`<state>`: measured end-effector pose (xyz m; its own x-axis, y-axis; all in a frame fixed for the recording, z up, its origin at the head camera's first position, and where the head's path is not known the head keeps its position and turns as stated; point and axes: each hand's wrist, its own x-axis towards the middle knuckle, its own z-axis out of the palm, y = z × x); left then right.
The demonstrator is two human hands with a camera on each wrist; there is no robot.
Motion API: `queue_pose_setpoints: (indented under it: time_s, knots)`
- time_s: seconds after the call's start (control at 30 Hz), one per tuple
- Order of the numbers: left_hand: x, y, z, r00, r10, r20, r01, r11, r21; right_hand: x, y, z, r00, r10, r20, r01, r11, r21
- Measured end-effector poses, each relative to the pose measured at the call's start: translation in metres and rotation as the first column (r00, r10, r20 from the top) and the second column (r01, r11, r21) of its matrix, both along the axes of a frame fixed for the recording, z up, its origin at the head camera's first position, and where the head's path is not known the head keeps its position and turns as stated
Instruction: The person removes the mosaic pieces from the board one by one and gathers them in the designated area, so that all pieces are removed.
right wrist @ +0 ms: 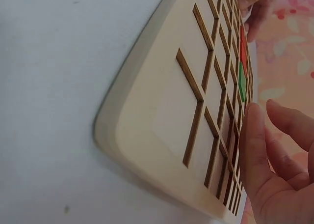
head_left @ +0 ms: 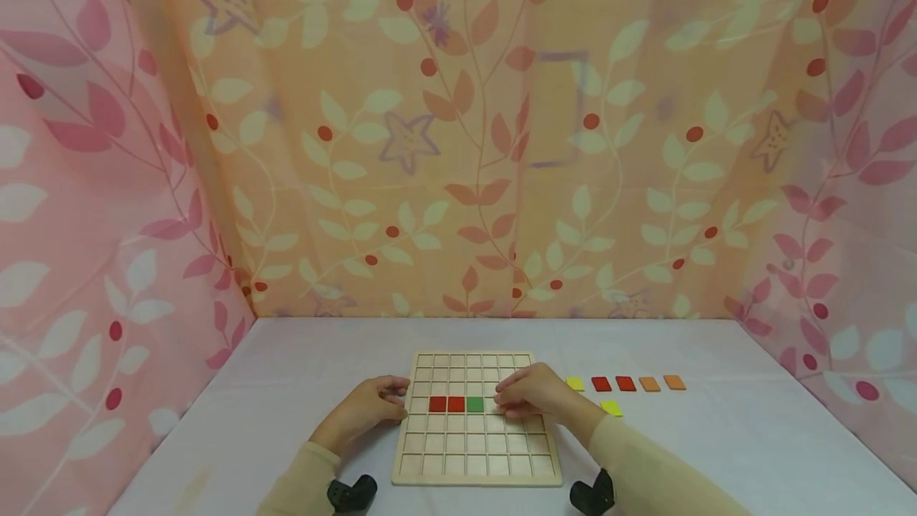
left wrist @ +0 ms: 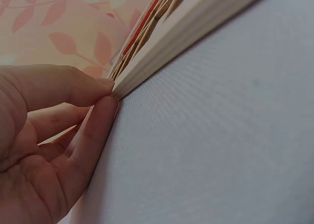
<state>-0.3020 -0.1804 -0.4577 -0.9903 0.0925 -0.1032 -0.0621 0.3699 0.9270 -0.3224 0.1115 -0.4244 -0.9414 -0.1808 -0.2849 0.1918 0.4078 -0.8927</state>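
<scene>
Two hands at work: left hand (head_left: 365, 408) at the left side of the wooden grid board (head_left: 476, 481), right hand (head_left: 533, 395) above its right half; board lies flat on the pale table (head_left: 229, 436).
Left fingers: thumb and forefinger touch the board's edge, a fair gap between them in the head view. Judged good practice: light, steady pressure here, enough to stop sliding, not enough to tip the board.
Board, handling: judged best met from above, each tile let down level so that all its sides drop inside the ridges together.
Board, look: light wood, rounded corners, plain rim; thin ridges with brown sides part it into square cells, most of those in view bare.
Red pair: first red tile (head_left: 438, 404) and second red tile (head_left: 456, 404) in adjoining cells of one row, a bare cell to their left. Flat, evenly coloured, look square in their cells.
Green tile: one (head_left: 475, 404), directly right of the red pair, same row. Fingertips near it should, in my judgement, keep off its edge.
Right fingers: narrow gap between thumb and forefinger in the right wrist view; no tile visible there. Cell beneath partly hidden, contents not certain.
Loose tiles, table right of board: yellow tile (head_left: 575, 384), partly behind the hand; lower yellow tile (head_left: 610, 408); two red (head_left: 601, 384), two orange (head_left: 649, 384). Thin, flat; judged easiest lifted by opposite edges.
</scene>
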Motion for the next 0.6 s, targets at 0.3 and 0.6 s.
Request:
queue_pose_setpoints:
  time_s: [0.3,0.6]
  knots:
    - [-0.001,0.0,-0.001,1.0,0.009,-0.006,-0.009,1.0,-0.007,0.0,-0.011,0.001,0.999,0.044,-0.003,-0.044,0.996,-0.079]
    - [0.0,0.0,-0.002,1.0,0.011,0.006,-0.011,1.0,0.006,0.0,-0.019,-0.001,0.998,0.066,0.007,-0.065,0.99,-0.121]
